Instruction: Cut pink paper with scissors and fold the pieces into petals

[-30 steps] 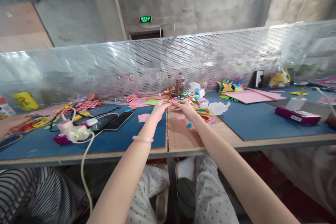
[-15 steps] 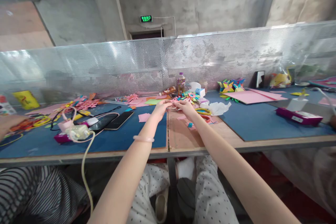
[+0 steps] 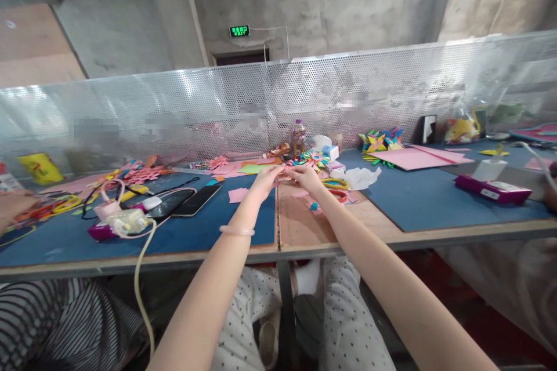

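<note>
Near the middle of the frame, both arms stretch out over the table (image 3: 304, 232), and the left hand (image 3: 266, 178) and right hand (image 3: 304, 177) meet fingertip to fingertip. Between them sits a small pink paper piece (image 3: 286, 172), pinched from both sides; it is too small to make out its shape, though it looks folded. It hovers just above the seam where the blue mat (image 3: 195, 232) gives way to bare wood. A pale bracelet (image 3: 237, 231) circles the left wrist.

Just beyond the hands, towards the upper centre, stand a small bottle (image 3: 298, 138) and a many-coloured paper flower (image 3: 316, 158). A crumpled white tissue (image 3: 359, 177) lies right of the hands. Left of them, two dark phones (image 3: 185, 201) rest on the mat beside a white charger with its cable (image 3: 126, 221). Loose pink cut-outs (image 3: 141, 173) are scattered in the left middle of the frame. At the right, a large pink sheet (image 3: 413, 159) lies flat on another mat, with a purple box (image 3: 491, 190) nearer the table's edge. A perforated metal screen (image 3: 391, 93) runs behind everything. At the far left edge another person's hand (image 3: 11, 206) rests on the table.
</note>
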`<action>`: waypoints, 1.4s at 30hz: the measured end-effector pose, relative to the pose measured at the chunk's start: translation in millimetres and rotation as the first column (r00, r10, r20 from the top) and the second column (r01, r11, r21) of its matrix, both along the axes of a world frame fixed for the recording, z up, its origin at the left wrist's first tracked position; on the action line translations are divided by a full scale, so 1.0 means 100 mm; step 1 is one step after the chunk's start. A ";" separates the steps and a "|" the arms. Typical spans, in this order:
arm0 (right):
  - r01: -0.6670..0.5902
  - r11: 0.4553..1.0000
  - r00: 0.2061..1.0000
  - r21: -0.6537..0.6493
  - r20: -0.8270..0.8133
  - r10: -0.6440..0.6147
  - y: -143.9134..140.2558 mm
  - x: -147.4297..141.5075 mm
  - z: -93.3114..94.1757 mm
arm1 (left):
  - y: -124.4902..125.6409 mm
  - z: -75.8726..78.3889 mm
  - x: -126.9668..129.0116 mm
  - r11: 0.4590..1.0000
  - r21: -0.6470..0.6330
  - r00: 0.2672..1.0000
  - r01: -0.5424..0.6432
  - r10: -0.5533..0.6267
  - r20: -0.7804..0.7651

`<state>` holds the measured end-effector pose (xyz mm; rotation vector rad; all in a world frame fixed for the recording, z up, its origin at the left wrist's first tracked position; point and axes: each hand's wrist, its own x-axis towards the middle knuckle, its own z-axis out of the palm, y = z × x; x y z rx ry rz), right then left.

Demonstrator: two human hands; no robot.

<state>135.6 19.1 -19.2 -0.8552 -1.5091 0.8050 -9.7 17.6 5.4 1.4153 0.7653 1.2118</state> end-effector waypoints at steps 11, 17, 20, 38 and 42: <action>0.002 1.000 1.000 0.017 0.024 -0.003 0.03 0.02 -0.01 | 0.00 -0.01 0.01 1.000 0.007 1.000 0.025 -0.025 0.014; -0.006 1.000 1.000 -0.002 0.026 0.006 0.06 0.02 -0.03 | 0.03 -0.03 -0.01 1.000 -0.001 1.000 -0.001 0.001 -0.020; -0.002 1.000 1.000 0.006 0.021 0.002 0.04 0.02 -0.01 | 0.04 -0.03 -0.02 1.000 -0.002 1.000 0.022 -0.022 -0.013; -0.012 1.000 1.000 -0.021 0.005 0.012 0.07 0.03 -0.04 | 0.06 -0.05 -0.05 0.997 -0.040 0.998 0.069 -0.069 0.000; -0.009 1.000 0.999 -0.014 0.050 0.010 0.12 0.04 -0.08 | 0.10 -0.09 -0.06 0.997 -0.052 0.999 0.052 -0.053 -0.012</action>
